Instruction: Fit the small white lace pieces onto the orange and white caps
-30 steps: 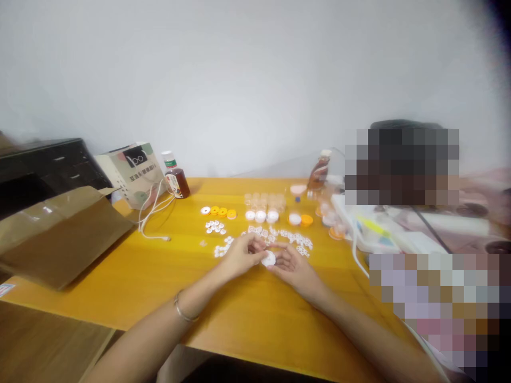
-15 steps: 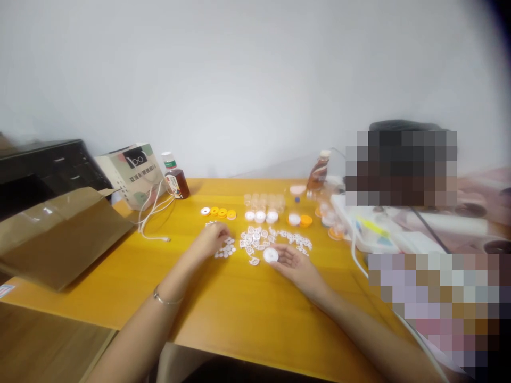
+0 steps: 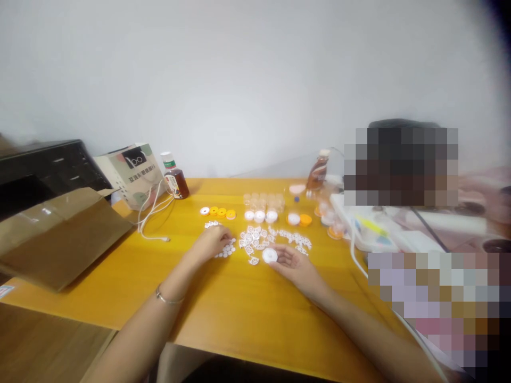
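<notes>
My right hand (image 3: 295, 266) is closed on a round white plastic cap (image 3: 270, 256), held by its edge between thumb and fingers just above the table. My left hand (image 3: 211, 240) bends down over a cluster of small white discs (image 3: 229, 249). Its fingers are curled together, and whatever they pinch is hidden. Between the hands lie many white wheel-shaped pieces (image 3: 255, 236), loosely heaped. Small white parts (image 3: 211, 224) show just behind my left hand.
Behind stand yellow and white discs (image 3: 217, 211), white caps (image 3: 260, 216), clear cups (image 3: 264, 201) and an orange cap (image 3: 305, 220). Bottles (image 3: 175, 180) (image 3: 318, 171), a white cable (image 3: 154, 213), a paper bag (image 3: 133, 175) and a cardboard box (image 3: 64, 231) surround them. A person sits at right.
My left hand has shifted slightly down and toward me, uncovering more small white parts behind it. My right hand keeps the white cap almost in the same place.
</notes>
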A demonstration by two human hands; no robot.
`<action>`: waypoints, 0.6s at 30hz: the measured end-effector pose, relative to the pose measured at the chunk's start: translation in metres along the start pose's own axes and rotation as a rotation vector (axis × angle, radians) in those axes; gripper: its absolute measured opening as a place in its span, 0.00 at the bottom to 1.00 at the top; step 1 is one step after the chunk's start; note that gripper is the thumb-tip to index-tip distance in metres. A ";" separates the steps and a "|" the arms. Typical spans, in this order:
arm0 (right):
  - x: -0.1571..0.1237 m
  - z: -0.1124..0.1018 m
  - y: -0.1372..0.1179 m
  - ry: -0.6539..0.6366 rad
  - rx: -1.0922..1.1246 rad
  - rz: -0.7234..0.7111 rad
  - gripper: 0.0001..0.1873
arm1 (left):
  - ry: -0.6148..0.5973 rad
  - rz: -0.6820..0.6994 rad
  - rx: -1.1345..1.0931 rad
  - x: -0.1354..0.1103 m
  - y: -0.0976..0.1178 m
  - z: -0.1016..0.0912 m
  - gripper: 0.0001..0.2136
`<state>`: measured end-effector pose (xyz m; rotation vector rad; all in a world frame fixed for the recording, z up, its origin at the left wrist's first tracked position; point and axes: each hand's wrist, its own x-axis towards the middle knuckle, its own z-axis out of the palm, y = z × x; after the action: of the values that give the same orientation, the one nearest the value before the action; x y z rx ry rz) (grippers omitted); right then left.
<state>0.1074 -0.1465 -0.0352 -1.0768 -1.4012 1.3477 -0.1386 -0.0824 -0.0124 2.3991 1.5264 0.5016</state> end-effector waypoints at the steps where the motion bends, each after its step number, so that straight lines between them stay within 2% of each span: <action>1: 0.000 0.000 0.000 -0.004 0.003 0.006 0.19 | 0.004 -0.003 0.005 -0.001 0.001 -0.001 0.08; 4: 0.001 0.000 0.001 -0.010 0.019 0.014 0.19 | 0.039 0.038 0.016 -0.005 0.011 -0.005 0.09; 8: 0.002 0.000 0.002 -0.008 0.045 0.008 0.20 | 0.108 0.229 -0.110 -0.012 0.037 -0.005 0.07; 12: 0.002 0.000 0.003 0.012 0.066 -0.002 0.20 | 0.142 0.381 -0.253 -0.017 0.061 0.006 0.08; 18: 0.002 0.001 0.005 0.018 0.090 -0.028 0.21 | 0.149 0.478 -0.229 -0.018 0.067 0.024 0.10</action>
<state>0.1063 -0.1450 -0.0402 -1.0042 -1.3251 1.3640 -0.0806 -0.1279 -0.0103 2.5769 0.8692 0.9141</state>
